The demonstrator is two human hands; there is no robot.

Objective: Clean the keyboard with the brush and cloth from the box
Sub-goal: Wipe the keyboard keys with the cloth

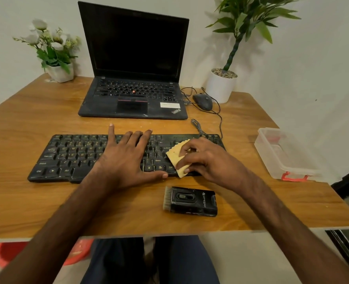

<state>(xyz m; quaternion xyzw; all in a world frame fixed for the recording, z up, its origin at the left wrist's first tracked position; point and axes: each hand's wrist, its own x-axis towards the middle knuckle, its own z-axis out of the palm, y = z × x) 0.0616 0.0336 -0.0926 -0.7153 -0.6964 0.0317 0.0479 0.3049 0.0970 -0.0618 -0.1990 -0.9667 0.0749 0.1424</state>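
Observation:
A black keyboard (71,156) lies across the middle of the wooden table. My left hand (126,158) rests flat on its centre keys with fingers spread, holding nothing. My right hand (206,158) presses a folded yellow cloth (174,155) onto the keyboard's right part, fingers closed on it. A black brush (191,201) with pale bristles at its left end lies on the table just in front of the keyboard, below my right hand. The clear plastic box (282,152) with a red latch stands open at the right edge.
An open black laptop (133,64) stands behind the keyboard. A wired mouse (202,101) and its cables lie to its right. A white flower pot (59,72) is back left, a potted plant (221,85) back right. The table edge (169,232) runs near my lap.

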